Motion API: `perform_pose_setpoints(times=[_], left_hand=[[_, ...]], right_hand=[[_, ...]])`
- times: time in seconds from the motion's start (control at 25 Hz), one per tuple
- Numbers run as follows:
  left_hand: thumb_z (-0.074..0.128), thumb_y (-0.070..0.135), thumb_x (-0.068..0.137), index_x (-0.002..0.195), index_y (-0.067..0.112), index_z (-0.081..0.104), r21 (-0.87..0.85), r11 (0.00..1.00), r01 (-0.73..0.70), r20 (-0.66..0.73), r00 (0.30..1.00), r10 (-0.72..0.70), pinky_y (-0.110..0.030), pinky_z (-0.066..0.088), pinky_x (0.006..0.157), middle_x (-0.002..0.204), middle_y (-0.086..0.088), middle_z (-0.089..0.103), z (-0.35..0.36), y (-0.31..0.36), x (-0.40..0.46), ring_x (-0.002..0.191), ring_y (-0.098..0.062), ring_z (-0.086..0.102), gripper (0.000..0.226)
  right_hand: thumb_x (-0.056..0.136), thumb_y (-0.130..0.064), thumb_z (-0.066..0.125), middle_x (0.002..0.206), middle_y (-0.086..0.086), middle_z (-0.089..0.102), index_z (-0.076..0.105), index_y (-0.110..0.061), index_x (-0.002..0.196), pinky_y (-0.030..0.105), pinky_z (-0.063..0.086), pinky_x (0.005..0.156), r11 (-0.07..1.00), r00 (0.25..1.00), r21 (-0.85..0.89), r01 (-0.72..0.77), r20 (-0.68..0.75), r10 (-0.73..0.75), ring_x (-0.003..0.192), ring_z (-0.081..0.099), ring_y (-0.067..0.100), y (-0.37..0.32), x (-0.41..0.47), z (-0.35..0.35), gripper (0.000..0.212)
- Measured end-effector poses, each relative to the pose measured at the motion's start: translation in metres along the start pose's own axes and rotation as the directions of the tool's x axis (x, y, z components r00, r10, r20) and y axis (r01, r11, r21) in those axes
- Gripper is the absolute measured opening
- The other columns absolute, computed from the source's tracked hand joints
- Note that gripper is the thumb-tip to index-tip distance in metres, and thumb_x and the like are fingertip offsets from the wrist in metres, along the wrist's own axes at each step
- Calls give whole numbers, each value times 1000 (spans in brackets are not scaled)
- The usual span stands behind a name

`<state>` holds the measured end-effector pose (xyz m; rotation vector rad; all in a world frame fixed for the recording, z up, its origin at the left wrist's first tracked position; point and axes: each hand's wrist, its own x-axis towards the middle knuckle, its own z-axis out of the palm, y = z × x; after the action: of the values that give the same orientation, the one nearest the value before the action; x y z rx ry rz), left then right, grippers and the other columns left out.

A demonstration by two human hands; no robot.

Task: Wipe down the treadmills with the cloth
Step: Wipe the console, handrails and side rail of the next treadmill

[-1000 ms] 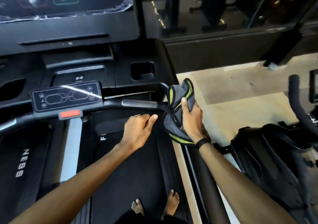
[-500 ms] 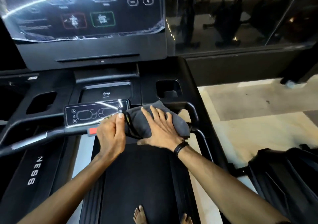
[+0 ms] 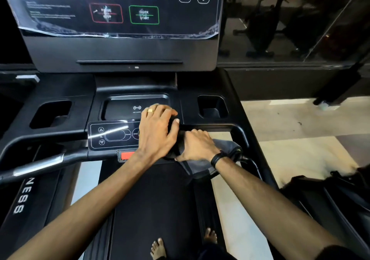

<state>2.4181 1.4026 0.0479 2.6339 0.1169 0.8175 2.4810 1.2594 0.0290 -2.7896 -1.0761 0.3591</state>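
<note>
I stand on a black treadmill [image 3: 208,83] facing its console. A grey cloth [image 3: 226,146] is draped over the front handlebar [image 3: 238,131], just right of the small control panel [image 3: 112,135]. My left hand [image 3: 158,131], a ring on one finger, lies over the panel's right end and grips the cloth's bunched left end between thumb and fingers. Right beside it, my right hand [image 3: 198,145] has its fingers curled into the cloth on the bar; a black band sits on that wrist. Part of the cloth hangs below the bar, and its middle is hidden under my hands.
The touch screen [image 3: 120,9] with peeling film rises ahead. Cup holders [image 3: 212,107] flank a phone tray [image 3: 124,107]. A red stop button [image 3: 126,155] sits under the panel. My bare feet [image 3: 158,247] are on the belt [image 3: 152,199]. Another black machine [image 3: 340,189] stands at right.
The right hand carried the cloth from the bar's right corner to beside the control panel and went from flat to curled on it. The left hand moved right onto the cloth's left end.
</note>
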Motion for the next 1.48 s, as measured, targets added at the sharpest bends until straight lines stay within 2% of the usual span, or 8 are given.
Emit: perform_pose_setpoints(times=[0.16,0.4,0.52,0.68,0.92,1.2,1.4,1.48], left_hand=[[44,37,91,101,11,72,52,999,5,101,995,-10,-42,28,109,108,-7,70,27,4,22,119,-33,56,40],[34,46,93,88,16,71,247,968,53,247,962,-115,-40,38,89,91,-6,74,54,16,23,98,-29,64,48],[35,48,94,84,16,71,306,950,54,257,957,-137,-40,36,86,83,-8,74,57,19,20,88,-30,65,50],[32,53,94,85,15,72,338,940,55,259,954,-150,-38,34,89,80,-8,74,55,18,19,88,-29,65,56],[31,57,94,83,17,72,362,931,37,280,949,-146,-38,35,89,81,-6,74,54,19,20,86,-27,63,58],[26,59,96,81,16,72,379,925,-5,281,953,-110,-39,37,89,80,-5,73,54,18,18,85,-26,62,64],[25,59,96,81,15,71,388,921,-33,280,956,-83,-39,35,87,80,-6,73,54,17,18,85,-26,62,66],[24,58,97,81,15,71,387,921,-37,276,958,-78,-39,35,87,81,-6,73,54,17,18,86,-26,63,66]], right_hand=[[58,-60,84,79,7,68,69,-14,83,36,52,67,974,950,-223,-26,-310,-46,75,68,27,-4,-14,32,55],[70,-51,77,97,11,68,68,-10,102,34,35,73,997,997,27,75,3,-75,90,60,31,11,-1,-3,52],[69,-48,79,98,11,68,66,-10,105,33,34,74,993,998,96,69,-15,-68,91,60,32,12,-5,-6,54],[81,-47,70,98,13,70,70,-7,95,38,42,77,998,990,-19,61,-124,-62,94,64,33,9,-20,8,42],[69,-48,80,88,4,54,58,-11,101,35,35,77,981,990,188,48,124,-73,85,51,26,26,-7,-15,54],[70,-50,75,100,6,70,62,-15,101,36,48,74,997,981,-39,60,-183,-66,91,67,28,29,-22,17,49],[60,-61,80,94,5,67,59,-16,97,39,48,76,990,987,132,45,149,-64,90,63,29,46,-3,-6,61],[61,-63,79,97,5,68,59,-17,99,40,49,79,990,988,139,38,145,-58,93,63,30,49,-4,-5,64]])
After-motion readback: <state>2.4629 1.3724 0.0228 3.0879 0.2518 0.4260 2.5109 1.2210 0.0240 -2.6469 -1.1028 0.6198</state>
